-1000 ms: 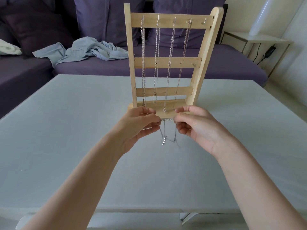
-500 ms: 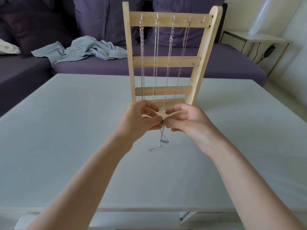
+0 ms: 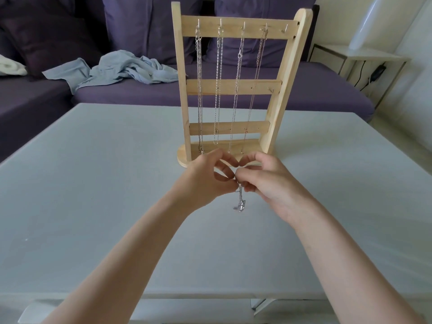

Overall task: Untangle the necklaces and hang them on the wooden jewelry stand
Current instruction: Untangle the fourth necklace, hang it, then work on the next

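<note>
Now | both hands, left (image 3: 205, 176) and right (image 3: 264, 181), pinch necklace (image 3: 240, 202) | pendant dangles between them

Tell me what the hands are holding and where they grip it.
Both the left hand and right hand pinch a thin silver necklace at its upper chain; the pendant dangles below.

Left hand (image 3: 205, 177) and right hand (image 3: 268, 181) meet fingertip-to-fingertip, fingers curled.

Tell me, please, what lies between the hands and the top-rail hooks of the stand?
In the head view, four hung chains and two lower rails lie between.
</note>
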